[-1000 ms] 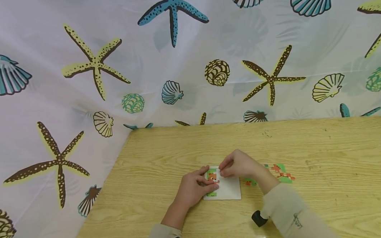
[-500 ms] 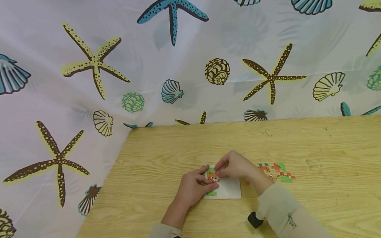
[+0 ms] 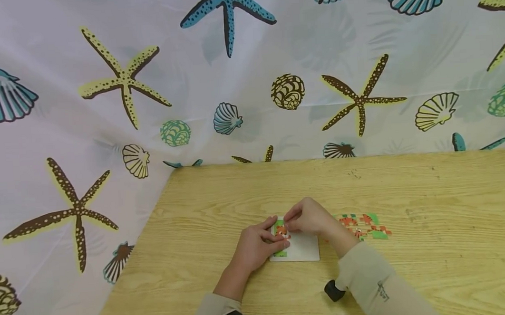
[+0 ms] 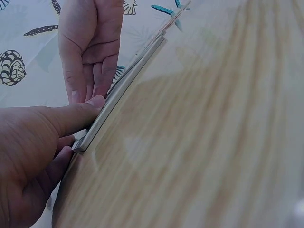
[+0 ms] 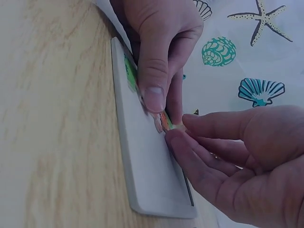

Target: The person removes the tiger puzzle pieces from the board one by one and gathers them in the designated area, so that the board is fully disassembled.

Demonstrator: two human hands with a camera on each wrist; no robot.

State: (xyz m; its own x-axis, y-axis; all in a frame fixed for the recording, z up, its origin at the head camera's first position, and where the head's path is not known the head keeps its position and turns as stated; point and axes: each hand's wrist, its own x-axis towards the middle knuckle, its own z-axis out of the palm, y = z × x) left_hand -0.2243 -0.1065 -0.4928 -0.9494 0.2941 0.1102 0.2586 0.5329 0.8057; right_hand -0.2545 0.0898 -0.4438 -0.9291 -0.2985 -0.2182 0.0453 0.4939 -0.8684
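A white puzzle board (image 3: 303, 249) lies flat on the wooden table, its left side filled with joined pieces showing an orange animal's face (image 3: 280, 232) on green. My left hand (image 3: 254, 248) grips the board's left side, thumb pressing on the pieces and fingers along the edge. In the right wrist view, that thumb lies on the board (image 5: 147, 175) beside the orange pieces. At the board's top edge, my right hand (image 3: 310, 217) pinches a small puzzle piece (image 5: 179, 127) between thumb and fingertips, right against the joined pieces. The fingers hide most of it.
Several loose puzzle pieces (image 3: 378, 232), orange and green, lie to the right of the board, partly behind the right forearm. A white curtain (image 3: 257, 81) printed with shells and starfish hangs behind and to the left of the table (image 3: 454, 242).
My right hand has moved a little left along the board's top edge with the puzzle piece, up to the joined pieces. The left hand stays in place on the board.
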